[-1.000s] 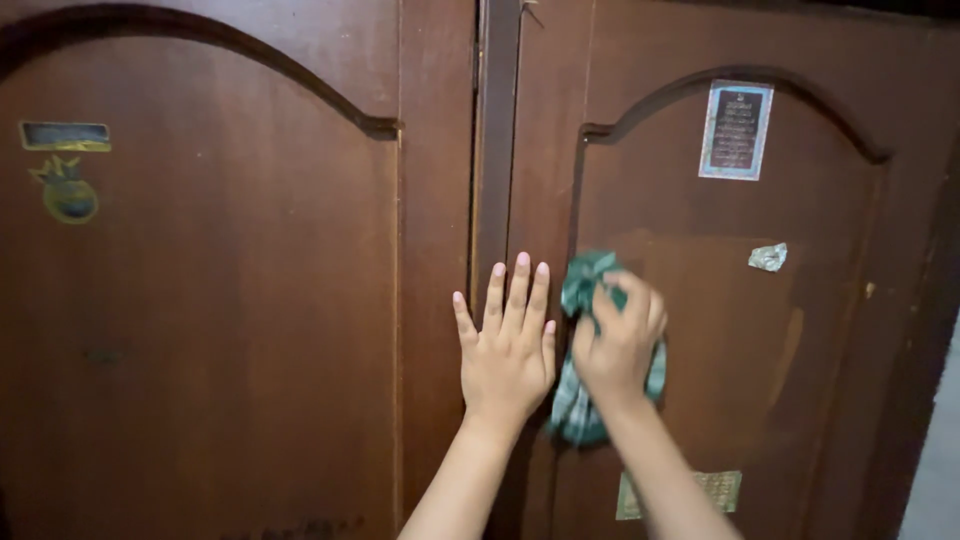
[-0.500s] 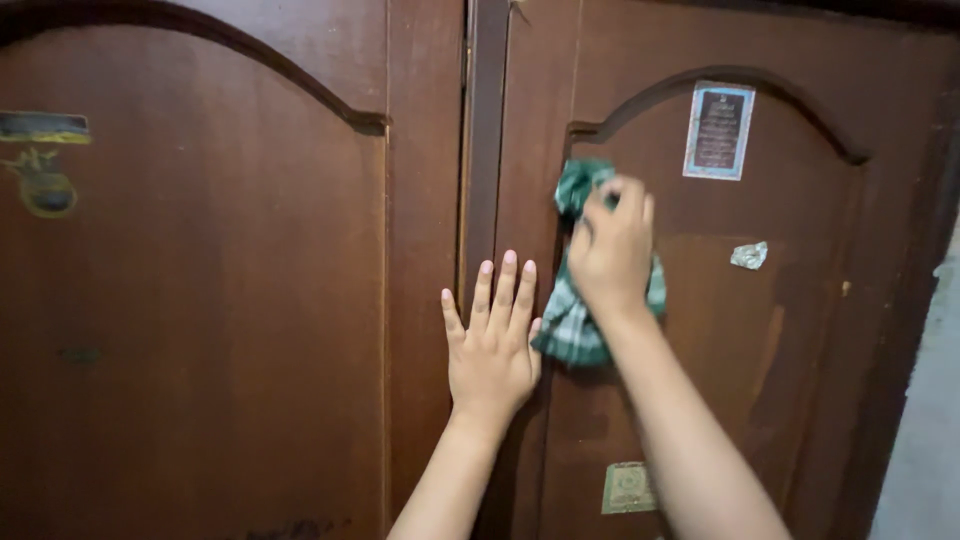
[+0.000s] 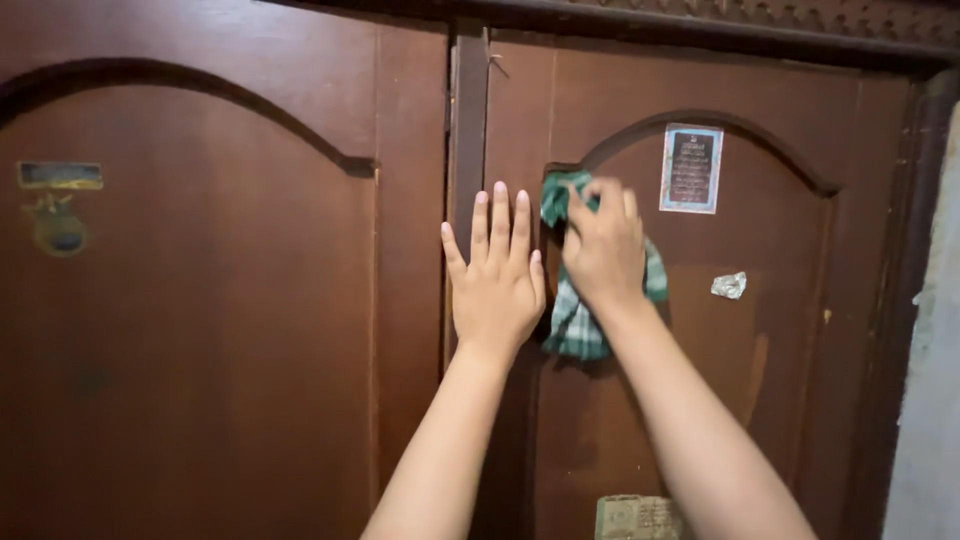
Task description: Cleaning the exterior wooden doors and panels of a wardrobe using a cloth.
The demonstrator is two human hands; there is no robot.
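Observation:
A dark brown wooden double door (image 3: 230, 330) with arched panels fills the view. My left hand (image 3: 495, 275) lies flat, fingers apart, against the middle strip where the two leaves meet. My right hand (image 3: 603, 250) presses a green checked cloth (image 3: 572, 322) onto the right leaf's panel, just under the arch. The cloth hangs below the hand and shows a little above it.
A small rectangular sticker (image 3: 691, 168) sits high on the right panel, a crumpled scrap (image 3: 729, 285) beside it, and another label (image 3: 635, 517) low down. A plaque and round fitting (image 3: 57, 205) are on the left leaf. A pale wall (image 3: 935, 400) borders the right edge.
My right hand has carried the cloth up the right panel, from below the left hand's level to near the arch. The left hand has stayed flat on the door.

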